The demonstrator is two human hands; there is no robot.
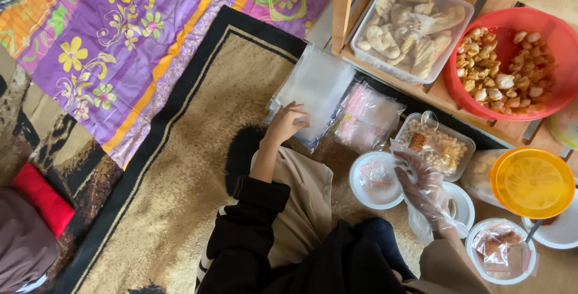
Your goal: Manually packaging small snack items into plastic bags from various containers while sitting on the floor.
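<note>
My left hand [287,122] is bare, and its curled fingers pinch at the near edge of a stack of clear plastic bags [316,83] lying on the rug. My right hand [421,181] wears a loose clear plastic glove. It hovers between a white plate [373,193] holding a small sachet and a clear tub of peanuts and crumbs [439,146], fingers pointing at the tub's near corner. Whether those gloved fingers hold anything is unclear.
A pack of small pink-striped bags [366,116] lies beside the stack. A low wooden rack holds a clear tub of pale crackers [409,26] and a red bowl of fried pieces [512,65]. An orange-lidded container [533,182], two more white plates [503,252] and a floral cloth [120,47] surround me.
</note>
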